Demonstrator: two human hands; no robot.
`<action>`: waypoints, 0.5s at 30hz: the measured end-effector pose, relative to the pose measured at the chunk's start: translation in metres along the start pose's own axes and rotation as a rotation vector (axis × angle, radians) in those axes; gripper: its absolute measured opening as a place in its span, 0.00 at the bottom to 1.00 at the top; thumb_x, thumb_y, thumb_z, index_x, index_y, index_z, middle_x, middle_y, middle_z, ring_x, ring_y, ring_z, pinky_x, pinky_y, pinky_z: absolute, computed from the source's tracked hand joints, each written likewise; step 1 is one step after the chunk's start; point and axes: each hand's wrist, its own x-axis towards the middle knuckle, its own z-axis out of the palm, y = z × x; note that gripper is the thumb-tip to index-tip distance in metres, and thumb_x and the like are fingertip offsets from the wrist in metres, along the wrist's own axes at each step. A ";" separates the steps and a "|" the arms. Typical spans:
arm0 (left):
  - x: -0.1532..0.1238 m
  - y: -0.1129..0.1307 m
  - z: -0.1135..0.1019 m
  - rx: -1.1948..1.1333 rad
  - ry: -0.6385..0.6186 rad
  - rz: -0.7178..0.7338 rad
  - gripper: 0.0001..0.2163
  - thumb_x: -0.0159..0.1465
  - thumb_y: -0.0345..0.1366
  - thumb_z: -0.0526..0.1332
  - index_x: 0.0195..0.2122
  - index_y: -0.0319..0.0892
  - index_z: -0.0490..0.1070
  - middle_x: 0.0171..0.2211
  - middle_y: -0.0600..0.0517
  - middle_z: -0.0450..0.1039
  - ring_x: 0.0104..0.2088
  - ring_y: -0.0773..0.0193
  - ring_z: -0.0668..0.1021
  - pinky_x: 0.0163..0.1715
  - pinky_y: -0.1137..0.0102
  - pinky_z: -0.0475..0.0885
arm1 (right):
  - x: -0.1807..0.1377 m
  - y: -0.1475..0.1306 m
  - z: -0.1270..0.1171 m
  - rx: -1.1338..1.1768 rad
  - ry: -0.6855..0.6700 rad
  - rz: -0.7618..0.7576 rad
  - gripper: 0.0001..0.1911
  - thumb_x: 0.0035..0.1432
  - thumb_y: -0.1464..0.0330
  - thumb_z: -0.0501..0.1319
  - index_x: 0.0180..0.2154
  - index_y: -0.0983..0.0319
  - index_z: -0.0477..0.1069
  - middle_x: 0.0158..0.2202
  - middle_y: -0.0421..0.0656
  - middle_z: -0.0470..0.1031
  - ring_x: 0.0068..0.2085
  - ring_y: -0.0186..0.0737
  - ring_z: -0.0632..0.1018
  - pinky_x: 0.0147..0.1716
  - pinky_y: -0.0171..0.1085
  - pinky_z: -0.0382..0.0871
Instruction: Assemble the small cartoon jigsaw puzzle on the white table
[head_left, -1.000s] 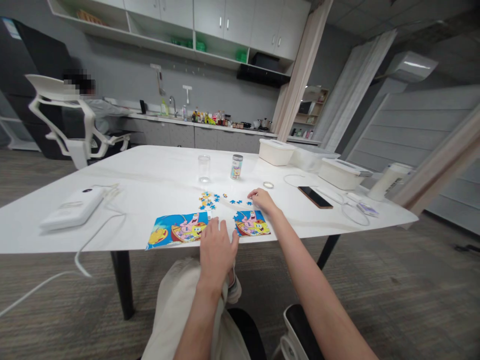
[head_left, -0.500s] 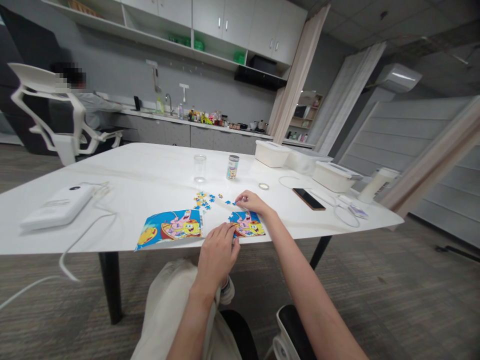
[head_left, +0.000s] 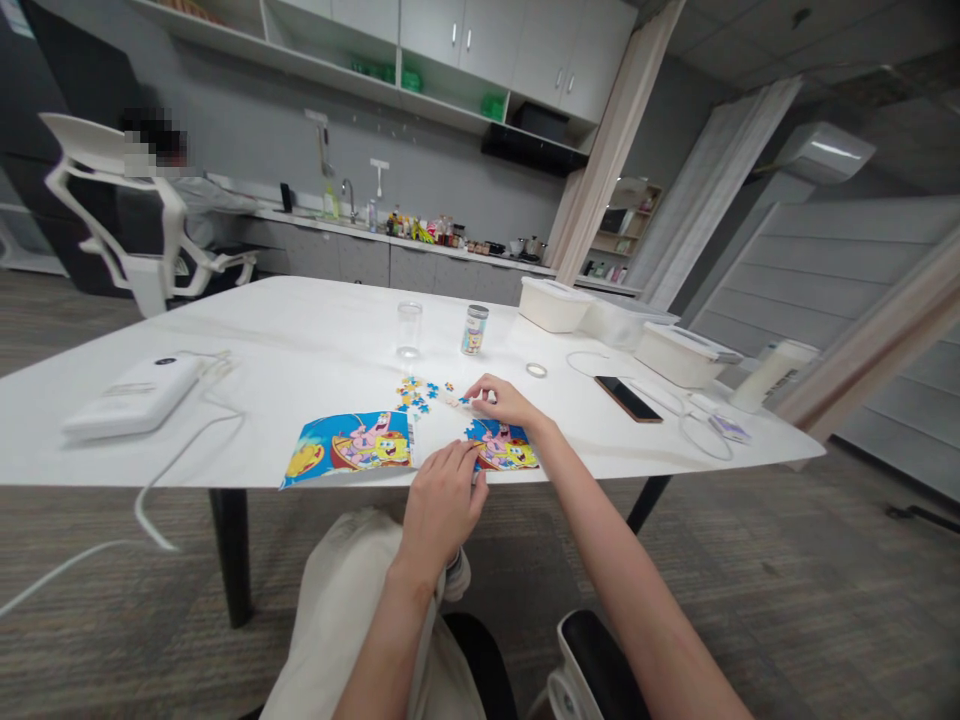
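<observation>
Your left hand lies slack at the near edge of the white table, fingers loosely bent and closed on nothing, their tips touching the near left corner of the small cartoon puzzle. Your right hand is set down just beyond that puzzle's far edge, fingers curled onto the tabletop among a few blue pieces; whether they pinch one is too small to tell. The scattered loose pieces lie just left of that hand. A printed cartoon sheet lies beside the puzzle, to its left, at the table's edge. Farther back stand a clear glass and a printed tin, near each other, and a dark phone lies to your right
</observation>
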 end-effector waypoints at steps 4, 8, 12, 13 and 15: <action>0.001 0.001 0.000 -0.011 -0.002 -0.012 0.13 0.65 0.31 0.56 0.50 0.40 0.71 0.50 0.46 0.76 0.50 0.56 0.76 0.52 0.59 0.71 | 0.012 -0.006 0.007 -0.051 -0.031 0.011 0.08 0.55 0.66 0.66 0.35 0.63 0.80 0.35 0.43 0.72 0.32 0.33 0.70 0.39 0.36 0.67; 0.002 0.002 -0.001 -0.014 -0.001 -0.028 0.13 0.65 0.31 0.56 0.49 0.41 0.72 0.49 0.46 0.76 0.49 0.56 0.76 0.52 0.59 0.71 | 0.029 -0.011 0.012 -0.120 -0.123 0.010 0.07 0.51 0.67 0.70 0.34 0.63 0.80 0.34 0.42 0.72 0.32 0.32 0.70 0.37 0.35 0.66; 0.002 0.002 -0.001 -0.017 -0.018 -0.041 0.13 0.65 0.31 0.56 0.49 0.41 0.72 0.50 0.46 0.76 0.49 0.56 0.76 0.52 0.59 0.71 | 0.035 -0.014 0.014 -0.105 -0.171 -0.019 0.03 0.52 0.70 0.67 0.31 0.63 0.79 0.34 0.42 0.74 0.33 0.33 0.71 0.39 0.34 0.66; 0.002 0.002 -0.001 -0.019 -0.022 -0.040 0.12 0.65 0.31 0.56 0.49 0.41 0.72 0.50 0.46 0.76 0.50 0.56 0.76 0.52 0.59 0.71 | 0.034 -0.014 0.013 -0.080 -0.171 -0.013 0.03 0.53 0.71 0.66 0.31 0.64 0.79 0.33 0.42 0.75 0.33 0.33 0.72 0.39 0.34 0.66; 0.002 0.001 -0.001 -0.024 -0.026 -0.034 0.13 0.65 0.31 0.56 0.49 0.41 0.71 0.51 0.46 0.76 0.51 0.55 0.76 0.53 0.59 0.70 | 0.029 -0.012 0.011 0.011 -0.187 0.027 0.05 0.54 0.70 0.63 0.32 0.64 0.78 0.32 0.42 0.77 0.33 0.34 0.74 0.39 0.34 0.67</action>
